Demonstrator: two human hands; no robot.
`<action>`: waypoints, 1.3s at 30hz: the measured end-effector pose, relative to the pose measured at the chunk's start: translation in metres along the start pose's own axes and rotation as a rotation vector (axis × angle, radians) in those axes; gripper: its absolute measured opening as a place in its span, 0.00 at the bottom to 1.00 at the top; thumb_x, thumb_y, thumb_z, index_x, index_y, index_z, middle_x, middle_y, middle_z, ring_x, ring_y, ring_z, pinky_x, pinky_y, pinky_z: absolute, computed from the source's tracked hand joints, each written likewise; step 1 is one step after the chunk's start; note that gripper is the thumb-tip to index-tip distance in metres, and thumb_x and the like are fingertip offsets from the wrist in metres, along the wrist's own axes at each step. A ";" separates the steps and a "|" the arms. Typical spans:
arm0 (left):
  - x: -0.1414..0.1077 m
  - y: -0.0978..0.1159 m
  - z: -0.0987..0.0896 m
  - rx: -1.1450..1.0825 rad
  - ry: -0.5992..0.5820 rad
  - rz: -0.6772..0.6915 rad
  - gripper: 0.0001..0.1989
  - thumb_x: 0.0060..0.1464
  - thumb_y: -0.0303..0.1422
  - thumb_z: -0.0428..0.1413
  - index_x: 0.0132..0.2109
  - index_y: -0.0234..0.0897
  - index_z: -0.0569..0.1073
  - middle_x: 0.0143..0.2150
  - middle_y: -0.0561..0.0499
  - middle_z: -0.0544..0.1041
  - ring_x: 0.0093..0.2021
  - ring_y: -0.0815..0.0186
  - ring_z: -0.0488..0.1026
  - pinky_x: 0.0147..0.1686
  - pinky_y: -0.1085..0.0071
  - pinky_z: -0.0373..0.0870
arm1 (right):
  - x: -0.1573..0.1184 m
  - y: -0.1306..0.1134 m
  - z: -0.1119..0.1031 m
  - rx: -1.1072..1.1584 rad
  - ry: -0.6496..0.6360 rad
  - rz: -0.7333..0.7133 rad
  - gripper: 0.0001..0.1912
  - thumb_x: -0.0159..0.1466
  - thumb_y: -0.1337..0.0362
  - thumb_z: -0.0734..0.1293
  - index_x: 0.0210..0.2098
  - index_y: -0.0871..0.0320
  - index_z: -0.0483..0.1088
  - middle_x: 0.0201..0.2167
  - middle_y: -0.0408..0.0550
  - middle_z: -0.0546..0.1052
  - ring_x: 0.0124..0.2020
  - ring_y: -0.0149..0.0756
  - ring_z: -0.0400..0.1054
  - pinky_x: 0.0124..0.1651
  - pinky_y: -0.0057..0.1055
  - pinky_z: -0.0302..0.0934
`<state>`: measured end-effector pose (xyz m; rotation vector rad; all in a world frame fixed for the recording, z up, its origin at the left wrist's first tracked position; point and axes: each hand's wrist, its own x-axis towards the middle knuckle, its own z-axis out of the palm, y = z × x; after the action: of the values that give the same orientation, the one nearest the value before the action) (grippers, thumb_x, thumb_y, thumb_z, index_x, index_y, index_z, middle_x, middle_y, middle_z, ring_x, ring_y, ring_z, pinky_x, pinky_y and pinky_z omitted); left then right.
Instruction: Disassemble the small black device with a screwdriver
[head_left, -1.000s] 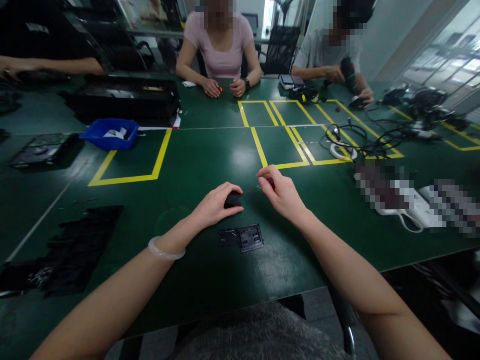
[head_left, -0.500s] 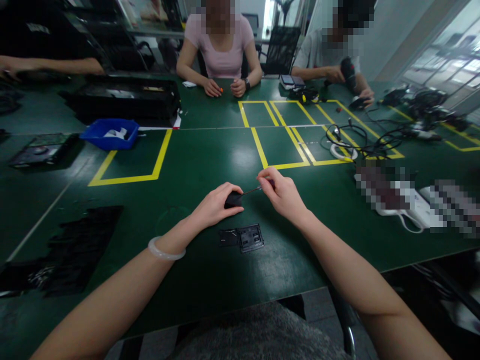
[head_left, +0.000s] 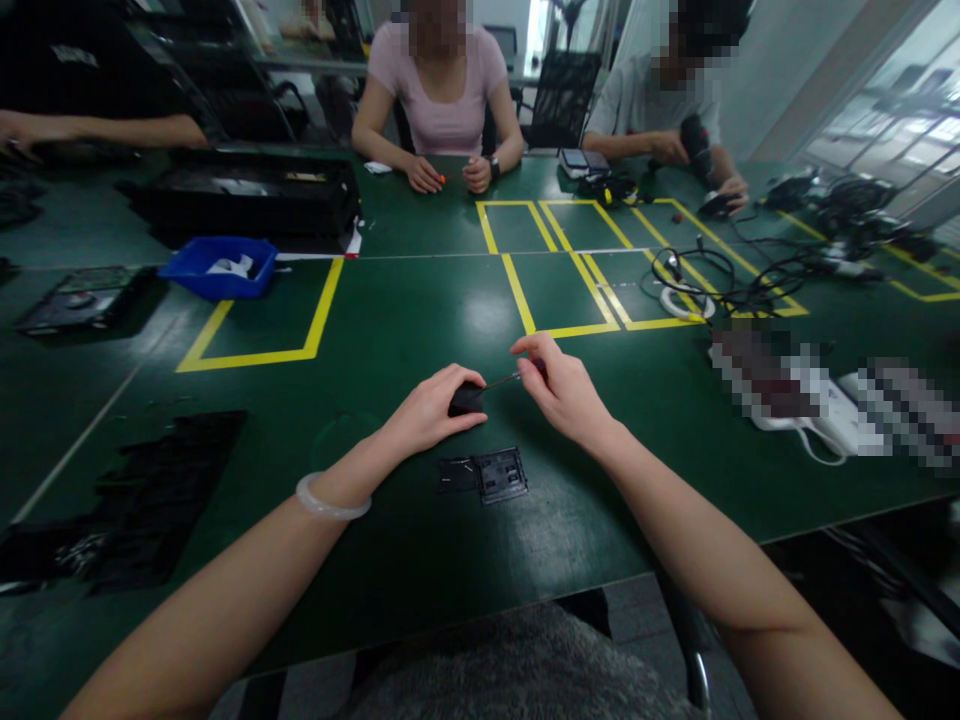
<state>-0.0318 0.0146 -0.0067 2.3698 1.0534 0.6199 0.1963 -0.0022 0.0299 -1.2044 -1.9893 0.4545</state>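
The left hand (head_left: 427, 408) has a small black block (head_left: 468, 399) pinched between thumb and fingers, on or just over the green table (head_left: 585, 530); which of the two cannot be told. The fingers lie over its far side and the thumb along its near side, leaving its right end bare. The right hand (head_left: 566, 390) grips a screwdriver (head_left: 502, 381) by its dark handle, mostly hidden in the fingers.

The relation that matters is the line between the two hands: the block lies to the left of the right hand and slightly nearer. The shaft's long axis follows that line, sloping from the handle at the far right to the bare right end of the block. The tip appears to meet the block there, but whether it sits in a screw or a seam is too small to tell. The left hand is the nearer one to the block, wrapped about it; the right reaches it only through the tool. The block's own long axis is hidden by the fingers.

On the near side, apart from both hands, lies a flat black part (head_left: 502, 475).
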 end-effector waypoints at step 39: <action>0.000 0.000 0.000 0.003 -0.002 0.001 0.17 0.57 0.37 0.62 0.50 0.39 0.69 0.49 0.48 0.73 0.49 0.58 0.73 0.50 0.63 0.69 | 0.002 0.001 -0.002 0.023 -0.011 0.026 0.09 0.70 0.62 0.57 0.46 0.55 0.65 0.28 0.43 0.72 0.26 0.32 0.66 0.34 0.29 0.56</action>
<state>-0.0321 0.0142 -0.0068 2.3729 1.0537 0.6167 0.1976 0.0000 0.0315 -1.2174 -1.9741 0.4965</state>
